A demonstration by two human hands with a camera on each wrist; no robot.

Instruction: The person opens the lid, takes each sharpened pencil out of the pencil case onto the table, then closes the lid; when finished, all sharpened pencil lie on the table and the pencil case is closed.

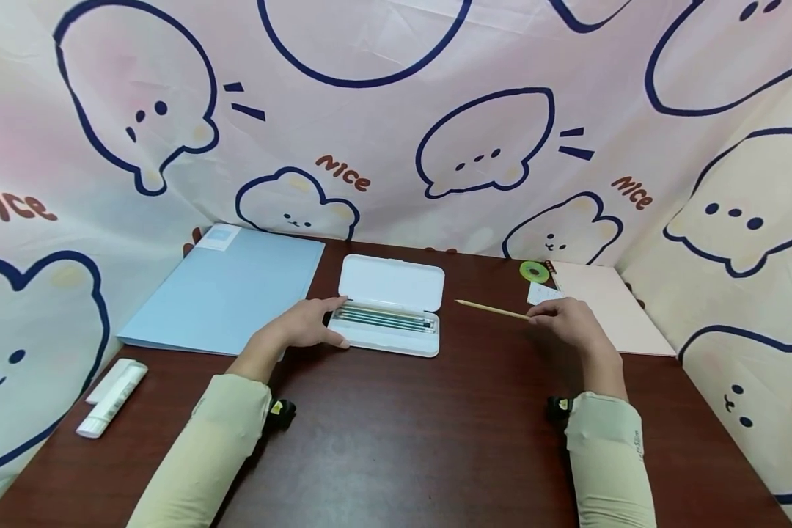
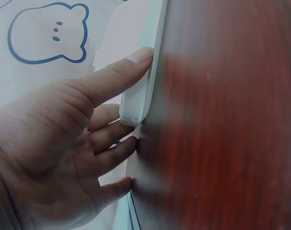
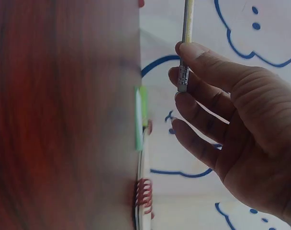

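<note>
Forearms in pale sleeves reach forward over the dark wooden table (image 1: 396,440); the left hand (image 1: 310,326) lies flat against the left end of the open white pencil case (image 1: 391,312), thumb along its near edge, fingers straight and touching its side; the right hand (image 1: 570,319) pinches the eraser end of a yellow pencil (image 1: 491,309) between thumb and forefinger, its tip pointing left, seemingly raised off the table, right of the case.
</note>
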